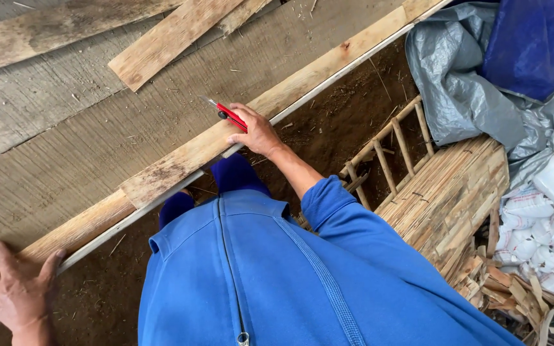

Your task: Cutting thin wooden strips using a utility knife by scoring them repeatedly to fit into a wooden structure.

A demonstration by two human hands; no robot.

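From the head camera we look down past our blue jacket at a long wooden plank running diagonally from lower left to upper right along the edge of a grey board surface. Our right hand rests on the plank near its middle, fingers clenched around a red knife. The knife sticks out past the fingers to the upper left, its blade tip over the plank's upper edge. Our left hand lies flat at the plank's lower left end, fingers spread and released, pressing on the wood. Below the plank is bare brown soil. To the right lie a small bamboo ladder frame, a bundle of bamboo strips, a grey tarp, a blue tarp and white sacks. More loose planks lie at the top.
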